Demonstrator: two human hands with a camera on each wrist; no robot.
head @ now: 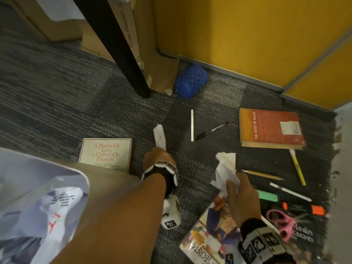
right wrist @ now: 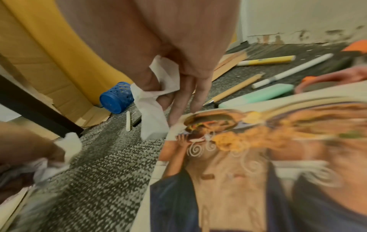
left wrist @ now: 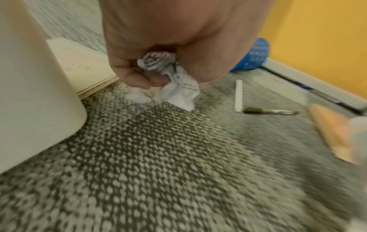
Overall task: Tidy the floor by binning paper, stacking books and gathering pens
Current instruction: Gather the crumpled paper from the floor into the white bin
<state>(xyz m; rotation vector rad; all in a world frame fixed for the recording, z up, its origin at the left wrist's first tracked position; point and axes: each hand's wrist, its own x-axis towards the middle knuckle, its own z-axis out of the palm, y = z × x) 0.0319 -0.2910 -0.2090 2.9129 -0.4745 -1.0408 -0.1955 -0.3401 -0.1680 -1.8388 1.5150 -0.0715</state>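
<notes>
My left hand (head: pixel 158 152) grips a crumpled printed paper (left wrist: pixel 178 89) just above the carpet, beside the cream book (head: pixel 105 152). My right hand (head: pixel 233 184) pinches a crumpled white paper (head: pixel 226 166) at the top edge of a glossy cookbook (head: pixel 209 231). An orange book (head: pixel 270 128) lies at the far right. A white pen (head: pixel 192 125) and a black pen (head: pixel 211 131) lie between the hands. A yellow pen (head: pixel 297 166), a pencil (head: pixel 262 174), a white marker (head: pixel 290 191) and a green highlighter (head: pixel 267 196) lie right of my right hand.
A beige bin with a plastic liner (head: pixel 38 197) stands at the lower left. A blue pen cup (head: pixel 190 81) lies tipped near the yellow wall. A black table leg (head: pixel 118 44) and cardboard (head: pixel 160 77) stand behind. Pink scissors (head: pixel 282 223) rest on a dark book (head: pixel 302 237).
</notes>
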